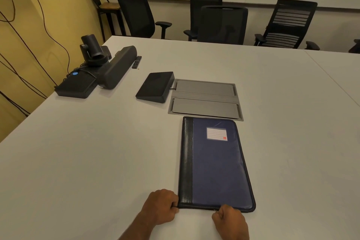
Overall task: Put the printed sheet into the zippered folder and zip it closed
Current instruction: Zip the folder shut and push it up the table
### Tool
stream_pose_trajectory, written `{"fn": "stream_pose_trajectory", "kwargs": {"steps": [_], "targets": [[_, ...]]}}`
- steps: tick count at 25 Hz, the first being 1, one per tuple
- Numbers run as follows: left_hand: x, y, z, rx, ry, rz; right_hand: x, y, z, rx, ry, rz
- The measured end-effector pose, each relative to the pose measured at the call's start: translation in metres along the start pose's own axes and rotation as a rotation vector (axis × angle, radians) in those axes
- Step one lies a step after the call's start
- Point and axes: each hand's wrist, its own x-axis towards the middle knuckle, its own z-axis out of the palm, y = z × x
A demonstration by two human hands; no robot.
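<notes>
Folder lies flat and closed-looking on the tabletop, near your edge, its long side running away from you and its spine strip on the left. Label faces up near the far end. No printed sheet shows anywhere on the tabletop; likely it is already inside, though you cannot confirm that from here.

Your left hand is curled at the folder's near-left corner, fingers touching the edge as if to steady it. Your right hand is bunched on the near edge, thumb and finger seemingly pinched on the zipper pull, which is too small to make out. Judging by this, the zipping is under way or about to begin along the near edge; how much of the zipper track is shut cannot be told.

Room: the folder's far end sits just short of the grey cable hatch. A black tablet rests left of that. Camera gear crowds the far-left edge, well apart. Right and left of the folder the tabletop is bare.
</notes>
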Motion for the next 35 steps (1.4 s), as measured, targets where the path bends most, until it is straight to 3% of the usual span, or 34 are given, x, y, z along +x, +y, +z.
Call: {"fn": "stream_pose_trajectory", "kwargs": {"steps": [13,19,21,25,29,35], "targets": [[0.002,0.002,-0.004,0.037,-0.005,-0.007,0.025,0.093,-0.024,0.085,0.180,0.146],[0.003,0.000,-0.011,0.094,-0.026,0.073,0.031,0.117,-0.025,0.168,0.161,0.025],[0.007,0.005,-0.019,0.143,0.027,0.146,0.034,0.124,-0.029,0.188,0.140,-0.023],[0.029,0.049,-0.031,0.293,0.276,0.330,0.040,0.128,-0.038,0.167,0.107,-0.119],[0.058,0.122,-0.023,0.211,0.010,0.246,0.040,0.131,-0.040,0.160,0.103,-0.163],[0.096,0.199,-0.002,0.317,-0.267,0.200,0.039,0.130,-0.046,0.113,0.064,-0.266]]}}
